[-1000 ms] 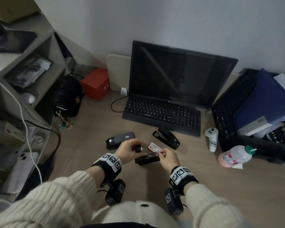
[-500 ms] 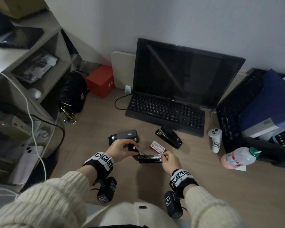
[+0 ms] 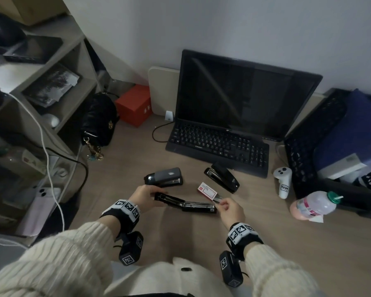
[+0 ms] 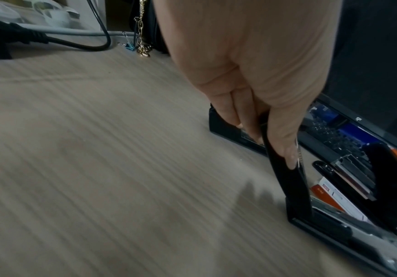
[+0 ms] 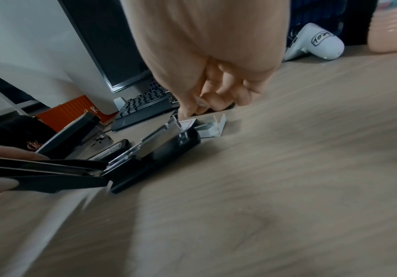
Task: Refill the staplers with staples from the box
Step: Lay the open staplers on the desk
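Observation:
A black stapler (image 3: 184,203) lies on the desk in front of me, folded open almost flat. My left hand (image 3: 156,195) grips its raised top arm (image 4: 285,168) at the left end, thumb on one side and fingers on the other. My right hand (image 3: 222,203) is at the stapler's right end, pinching a short grey strip of staples (image 3: 217,199) by the open end of the small red-and-white staple box (image 3: 207,190). The box's flap (image 5: 216,125) stands open. Behind lie a grey stapler (image 3: 164,179) and another black stapler (image 3: 222,180), both untouched.
A keyboard (image 3: 219,146) and dark monitor (image 3: 244,93) stand behind the staplers. To the right are a white controller (image 3: 284,181), a pink bottle (image 3: 315,205) and a black tray (image 3: 308,142). A black bag (image 3: 99,118), a red box (image 3: 134,105) and cabled shelves are on the left.
The stapler has been swung open flat, my left hand carrying its top arm out to the left. My right hand has moved right, to the open end of the staple box.

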